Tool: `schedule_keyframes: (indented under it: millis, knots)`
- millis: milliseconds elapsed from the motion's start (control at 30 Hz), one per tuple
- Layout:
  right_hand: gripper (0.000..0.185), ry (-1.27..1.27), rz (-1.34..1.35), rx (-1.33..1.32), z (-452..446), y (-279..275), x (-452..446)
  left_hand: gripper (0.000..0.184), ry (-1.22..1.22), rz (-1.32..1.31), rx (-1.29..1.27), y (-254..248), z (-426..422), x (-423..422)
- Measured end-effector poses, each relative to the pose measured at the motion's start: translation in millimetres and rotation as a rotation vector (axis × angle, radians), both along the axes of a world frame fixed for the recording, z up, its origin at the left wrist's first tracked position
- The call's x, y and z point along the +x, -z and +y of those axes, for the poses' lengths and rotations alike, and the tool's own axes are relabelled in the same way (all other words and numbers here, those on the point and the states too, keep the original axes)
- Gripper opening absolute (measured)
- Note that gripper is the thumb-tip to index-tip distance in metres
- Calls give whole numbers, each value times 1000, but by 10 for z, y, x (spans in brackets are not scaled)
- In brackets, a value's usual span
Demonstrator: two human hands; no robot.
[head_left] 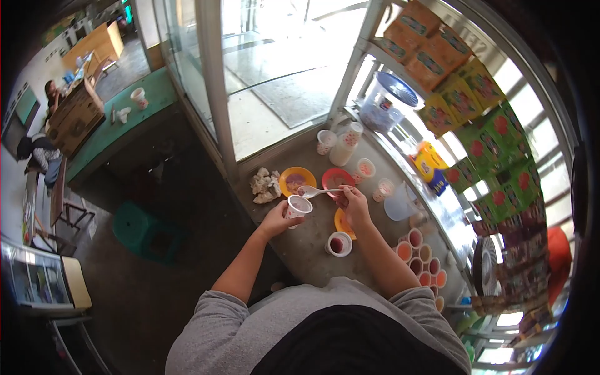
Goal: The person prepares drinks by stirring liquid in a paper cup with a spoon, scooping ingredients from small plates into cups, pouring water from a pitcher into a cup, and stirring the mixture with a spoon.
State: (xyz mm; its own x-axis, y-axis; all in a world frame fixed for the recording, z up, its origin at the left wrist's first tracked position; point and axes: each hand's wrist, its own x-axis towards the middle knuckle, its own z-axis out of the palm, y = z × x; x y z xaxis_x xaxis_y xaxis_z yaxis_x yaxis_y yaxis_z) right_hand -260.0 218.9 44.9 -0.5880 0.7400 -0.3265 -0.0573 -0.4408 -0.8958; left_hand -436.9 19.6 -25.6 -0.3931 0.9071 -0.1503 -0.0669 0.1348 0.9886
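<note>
My left hand (280, 220) is wrapped round a white paper cup (299, 207) with a red pattern, held upright over the counter. My right hand (354, 206) grips a white plastic spoon (310, 192) by its handle, and the bowl of the spoon is just above the cup's rim. Behind the cup is a yellow plate (299, 177) with something purplish on it. A red plate (333, 177) lies past the spoon. Partly covered by my right forearm is another yellow plate (342, 224). Nearer to me stands a cup with dark red contents (338, 244).
Crumpled whitish plastic (265, 185) lies at the counter's left edge. A stack of cups (347, 141) stands at the back by single cups. Several filled cups (422, 259) crowd the right side, below hanging sachets (494, 144). A lidded tub (387, 103) is by the window. People sit far left.
</note>
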Motion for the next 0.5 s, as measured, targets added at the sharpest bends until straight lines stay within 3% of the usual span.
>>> schedule_keyframes:
  millis: [67, 100, 133, 167, 233, 267, 300, 367, 500]
  knots:
    - [21, 46, 52, 70, -137, -220, 200, 78, -8, -38, 102, -299, 16, 177]
    - [19, 70, 60, 273, -224, -375, 307, 79, -40, -85, 197, -501, 3, 283]
    - [18, 96, 60, 476, -328, -533, 428, 80, -17, 57, 159, -680, 31, 338]
    - [18, 133, 58, 476, -452, -681, 566, 80, 19, 60, 159, -820, 63, 408]
    - [15, 178, -6, 948, -737, -1024, 854, 77, 14, 492, 278, -1061, 143, 570]
    - [8, 185, -123, 1265, -897, -1282, 991, 77, 44, 489, 286, -1177, 172, 665]
    - [8, 210, -142, 1263, -991, -1427, 1127, 77, 73, 481, 312, -1284, 196, 760]
    - [16, 109, -113, 1847, -1147, -1615, 1383, 76, 130, 467, 340, -1421, 244, 941]
    - [21, 262, -204, 1960, -1438, -1560, 1824, 68, 163, 541, 509, -1467, 337, 1336]
